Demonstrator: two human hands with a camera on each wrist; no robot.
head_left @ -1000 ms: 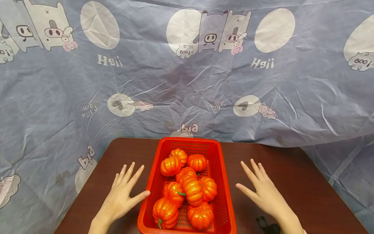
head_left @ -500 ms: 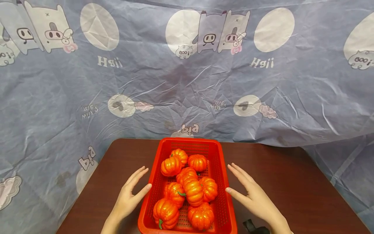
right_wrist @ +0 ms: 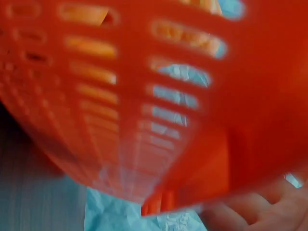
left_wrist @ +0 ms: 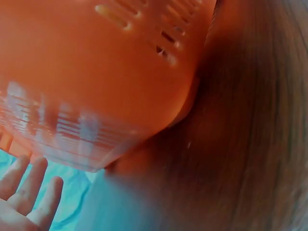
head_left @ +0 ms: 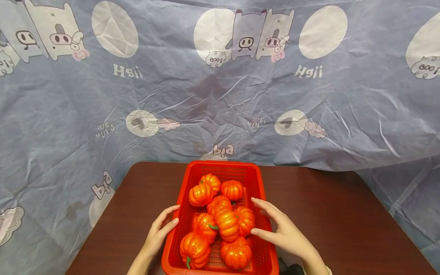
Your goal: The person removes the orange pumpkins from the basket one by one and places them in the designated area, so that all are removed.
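Observation:
A red plastic basket (head_left: 167,248) with slotted walls holds several shiny orange pumpkins (head_left: 228,226), some showing green stems. In the head view my left hand (head_left: 156,233) is at the basket's left side, thumb and fingertips close to the rim. The left wrist view shows its fingers (left_wrist: 33,185) fairly straight beside the slotted wall. My right hand (head_left: 287,233) reaches across the right rim, thumb and fingertips above the basket's inside, near a pumpkin (head_left: 245,221) on that side. Part of that hand (right_wrist: 264,209) appears below the rim in the right wrist view.
The basket stands on a dark brown table (head_left: 323,214), with table surface on both sides. A grey-blue printed cloth (head_left: 213,95) hangs behind the table. Something black (head_left: 288,267) lies by the right wrist, partly hidden.
Both hands have moved inward to the basket. The left hand has come to the left rim, and the right hand has passed over the right rim. Basket and pumpkins stay in place.

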